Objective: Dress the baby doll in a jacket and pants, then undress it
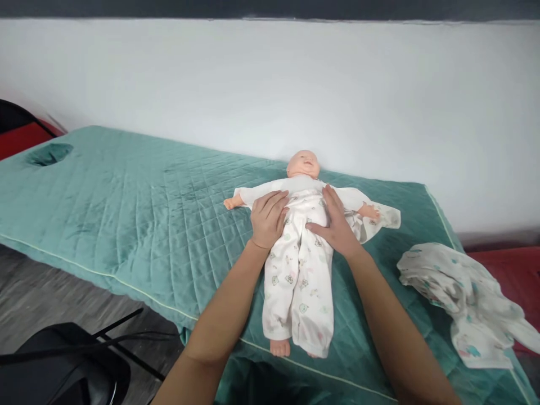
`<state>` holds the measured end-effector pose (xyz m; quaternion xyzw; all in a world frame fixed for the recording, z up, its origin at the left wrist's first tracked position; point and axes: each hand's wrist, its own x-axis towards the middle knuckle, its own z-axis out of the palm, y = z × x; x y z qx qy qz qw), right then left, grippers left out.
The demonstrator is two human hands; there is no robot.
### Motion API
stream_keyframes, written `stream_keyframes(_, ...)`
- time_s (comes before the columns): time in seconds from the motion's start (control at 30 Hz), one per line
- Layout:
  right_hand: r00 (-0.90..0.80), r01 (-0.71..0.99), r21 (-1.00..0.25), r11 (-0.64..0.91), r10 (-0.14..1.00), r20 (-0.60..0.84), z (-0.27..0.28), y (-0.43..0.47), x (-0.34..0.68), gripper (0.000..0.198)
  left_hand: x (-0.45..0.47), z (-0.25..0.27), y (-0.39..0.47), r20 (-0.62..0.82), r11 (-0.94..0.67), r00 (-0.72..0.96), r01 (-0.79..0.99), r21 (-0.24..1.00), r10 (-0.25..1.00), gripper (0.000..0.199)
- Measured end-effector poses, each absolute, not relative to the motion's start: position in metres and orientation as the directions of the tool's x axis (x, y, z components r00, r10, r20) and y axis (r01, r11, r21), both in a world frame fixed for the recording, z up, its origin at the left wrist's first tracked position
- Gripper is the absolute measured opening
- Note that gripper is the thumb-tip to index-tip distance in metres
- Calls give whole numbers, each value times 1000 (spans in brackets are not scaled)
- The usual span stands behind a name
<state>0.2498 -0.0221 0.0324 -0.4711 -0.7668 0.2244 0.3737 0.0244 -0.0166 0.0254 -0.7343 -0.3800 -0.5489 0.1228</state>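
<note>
A baby doll [304,164] lies on its back with its head toward the wall and its arms spread. It wears white printed pants [300,281] and a white top [301,183] that spreads out under its right-hand arm in the picture. My left hand [269,216] rests against the doll's side at the waist, fingers together and bent over the cloth. On the other side of the waist lies my right hand [335,222], thumb spread away from its outstretched fingers. Both hands touch the clothing; whether the left fingertips pinch any fabric is hidden.
A green quilted cover [177,225] lies over the bed, which has a face hole [50,154] at the far left. A crumpled white printed cloth [464,298] lies at the right edge. The wall [211,84] stands behind; a black chair [71,360] is at lower left.
</note>
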Motion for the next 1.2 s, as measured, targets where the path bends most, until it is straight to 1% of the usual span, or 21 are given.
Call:
stream_keyframes(0.2, -380, 618, -675, 403, 905, 192, 48, -19, 250, 108, 25, 25, -16, 897, -697, 155, 689, 201, 413, 26)
stream_keyframes(0.3, -412, 633, -651, 419, 894, 175, 56, -17, 250, 100, 25, 25, -15, 863, -680, 170, 694, 238, 476, 29)
stream_keyframes(0.43, -394, 638, -645, 420, 898, 196, 57, -17, 247, 91, 27, 27, -14, 796, -657, 173, 677, 331, 580, 33)
stream_keyframes(0.57, -397, 617, -635, 465, 880, 259, 52, -15, 244, 84, 28, 27, -11, 723, -605, 144, 669, 432, 675, 37)
stream_keyframes(0.63, -390, 613, -631, 476, 876, 283, 51, -15, 244, 81, 27, 26, -9, 697, -590, 128, 650, 478, 706, 39)
stream_keyframes(0.73, -377, 612, -629, 479, 876, 301, 51, -16, 243, 76, 26, 25, -7, 669, -585, 123, 616, 528, 733, 35)
stream_keyframes(0.9, -362, 597, -624, 504, 863, 352, 50, -18, 241, 69, 24, 26, -5, 625, -566, 148, 615, 549, 767, 36)
stream_keyframes(1.0, -336, 595, -616, 516, 856, 392, 49, -21, 238, 63, 24, 26, -5, 620, -562, 149, 618, 549, 770, 32)
stream_keyframes(1.2, -306, 601, -594, 535, 840, 447, 51, -29, 232, 42, 24, 27, -7, 655, -586, 146, 615, 528, 742, 25)
